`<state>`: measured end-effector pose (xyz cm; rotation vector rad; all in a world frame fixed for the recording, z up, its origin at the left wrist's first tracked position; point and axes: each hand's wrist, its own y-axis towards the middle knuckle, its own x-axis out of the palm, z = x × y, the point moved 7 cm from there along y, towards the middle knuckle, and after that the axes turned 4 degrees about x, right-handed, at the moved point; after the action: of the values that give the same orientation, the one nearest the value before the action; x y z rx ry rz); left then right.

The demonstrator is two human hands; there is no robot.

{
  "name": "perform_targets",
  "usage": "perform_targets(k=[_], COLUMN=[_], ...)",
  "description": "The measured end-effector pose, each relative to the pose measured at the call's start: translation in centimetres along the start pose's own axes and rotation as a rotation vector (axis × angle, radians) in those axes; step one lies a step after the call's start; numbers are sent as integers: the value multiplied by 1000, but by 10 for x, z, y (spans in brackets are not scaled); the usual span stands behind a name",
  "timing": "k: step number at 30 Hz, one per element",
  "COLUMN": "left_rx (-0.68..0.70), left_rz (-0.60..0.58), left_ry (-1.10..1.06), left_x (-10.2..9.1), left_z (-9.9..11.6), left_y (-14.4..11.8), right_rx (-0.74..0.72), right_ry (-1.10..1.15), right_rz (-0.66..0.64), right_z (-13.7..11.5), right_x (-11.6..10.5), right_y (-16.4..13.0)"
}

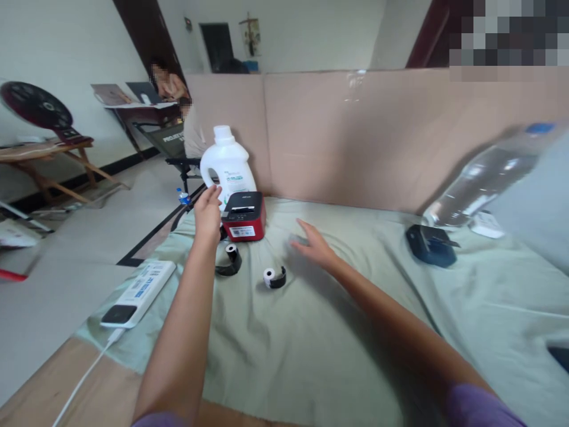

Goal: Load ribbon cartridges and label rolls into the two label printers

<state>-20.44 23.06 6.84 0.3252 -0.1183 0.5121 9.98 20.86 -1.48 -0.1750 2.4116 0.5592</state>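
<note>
My left hand (208, 212) reaches forward with fingers apart, just left of a small red and black label printer (244, 217) and in front of a white plastic jug (227, 165). It holds nothing. My right hand (313, 243) hovers open over the pale green cloth (320, 332), to the right of the printer. Two small rolls with black tape lie on the cloth: one (231, 259) below my left wrist, the other (274, 277) between my arms. Neither hand touches a roll.
A white power strip (140, 292) with a cord lies at the cloth's left edge. A dark blue device (430, 244) sits at the right, under a tilted clear bottle (484, 175). A cardboard wall (377, 130) backs the table. Two people sit far left behind.
</note>
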Motion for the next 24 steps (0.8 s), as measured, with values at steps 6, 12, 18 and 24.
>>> perform_targets(k=[6, 12, 18, 24], left_rx=[331, 441, 340, 298], left_rz=[-198, -567, -1207, -1212], left_ry=[9, 145, 574, 668], left_x=[64, 143, 196, 190], left_z=[66, 77, -4, -33], left_y=[-66, -197, -337, -351], right_rx=[409, 911, 967, 752], right_ry=[-594, -599, -615, -614], right_rz=[583, 653, 524, 537], right_z=[89, 157, 156, 87], right_x=[-222, -297, -283, -239], right_y=[-134, -200, -172, -171])
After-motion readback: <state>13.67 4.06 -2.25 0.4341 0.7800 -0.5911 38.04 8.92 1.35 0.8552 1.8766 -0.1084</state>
